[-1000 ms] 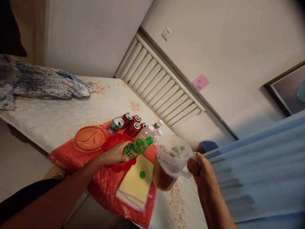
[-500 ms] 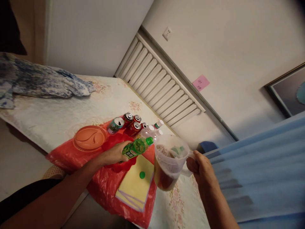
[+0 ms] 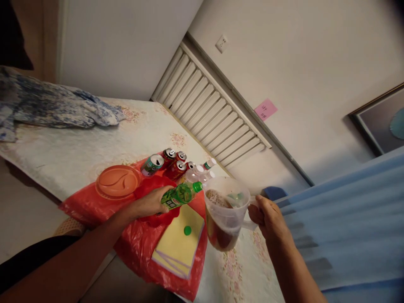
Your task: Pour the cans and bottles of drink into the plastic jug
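Note:
Wrapped round the lower part of a green drink bottle, my left hand holds it tilted, its neck close to the rim of a clear plastic measuring jug. Brown liquid with foam on its surface stands in the jug. My right hand is closed on the jug's handle. Beneath the bottle lies a red scalloped dish, partly hidden by my left hand. A green bottle cap rests on a folded yellow cloth below the bottle.
Several drink cans and clear bottles stand behind the dish. An orange lidded container sits at left on a red plastic sheet. Crumpled patterned fabric lies on the flowered tablecloth. A blue curtain hangs at right.
Almost nothing differs. The jug and my right hand have shifted very slightly, and the view has moved a little. Both hands keep their hold.

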### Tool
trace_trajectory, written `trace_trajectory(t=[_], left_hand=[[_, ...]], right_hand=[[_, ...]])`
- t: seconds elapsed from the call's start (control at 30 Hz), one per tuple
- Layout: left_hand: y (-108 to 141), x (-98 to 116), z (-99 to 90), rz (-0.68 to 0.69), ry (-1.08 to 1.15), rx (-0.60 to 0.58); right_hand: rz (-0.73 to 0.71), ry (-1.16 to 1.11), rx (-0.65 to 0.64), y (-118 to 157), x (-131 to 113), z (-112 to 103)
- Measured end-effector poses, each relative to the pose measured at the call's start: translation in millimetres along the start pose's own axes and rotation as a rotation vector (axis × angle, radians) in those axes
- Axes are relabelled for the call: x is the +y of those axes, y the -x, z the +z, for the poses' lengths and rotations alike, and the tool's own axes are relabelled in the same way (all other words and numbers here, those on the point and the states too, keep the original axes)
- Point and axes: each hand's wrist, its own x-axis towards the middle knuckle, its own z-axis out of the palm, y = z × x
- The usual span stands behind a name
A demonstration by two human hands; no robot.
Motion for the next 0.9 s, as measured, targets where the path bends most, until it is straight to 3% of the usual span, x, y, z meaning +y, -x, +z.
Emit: trace_trajectory(t=[0.37,0.9], left_hand=[[0,0,-0.6,-0.003,-0.010,0.008],[0,-3,1.0,-0.003,0.034,-0.002]], right_hand=[[-0.030,0.024,0.050,1,-8,6],[-0.011,0.095,-0.007,-3,-15,-1]])
